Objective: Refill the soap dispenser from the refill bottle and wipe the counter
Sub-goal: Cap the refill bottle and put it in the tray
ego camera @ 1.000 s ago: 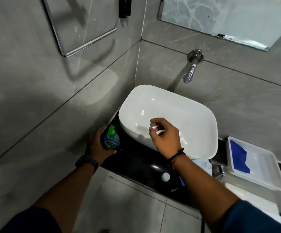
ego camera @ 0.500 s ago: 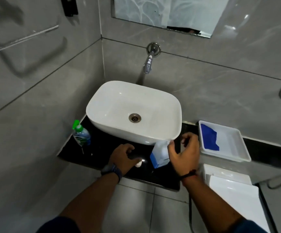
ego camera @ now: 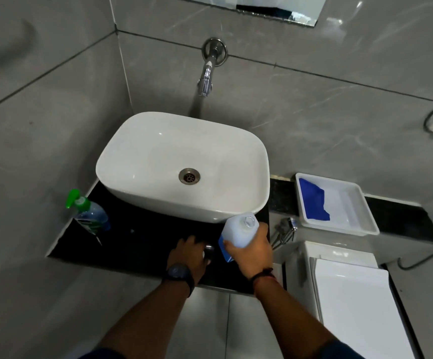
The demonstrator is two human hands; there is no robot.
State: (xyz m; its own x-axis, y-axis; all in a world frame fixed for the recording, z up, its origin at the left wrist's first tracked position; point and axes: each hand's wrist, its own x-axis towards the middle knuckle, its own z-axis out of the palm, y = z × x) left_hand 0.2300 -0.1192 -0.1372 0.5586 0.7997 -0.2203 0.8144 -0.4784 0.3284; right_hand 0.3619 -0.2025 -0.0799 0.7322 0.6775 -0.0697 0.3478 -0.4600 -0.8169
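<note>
My right hand [ego camera: 253,248] grips a white translucent refill bottle [ego camera: 238,230] with a blue label, just off the basin's front right corner. The bottle leans back towards the basin and its mouth shows no cap. My left hand [ego camera: 188,252] is closed around a small dark container [ego camera: 208,251] standing on the black counter [ego camera: 137,242]; most of that container is hidden by the fingers. A soap dispenser [ego camera: 91,216] with a green pump stands alone at the counter's left end. A blue cloth [ego camera: 314,203] lies in a white tray [ego camera: 365,225] to the right.
A white basin [ego camera: 158,200] fills the back of the counter under a chrome wall tap [ego camera: 206,79]. A white toilet cistern [ego camera: 352,294] stands at the lower right. Grey tiled walls close in on the left and behind. A chrome hose fitting [ego camera: 285,226] sits beside the tray.
My left hand has let go of the green-pump dispenser and moved to the small dark container. My right hand has taken hold of the white bottle and raised it.
</note>
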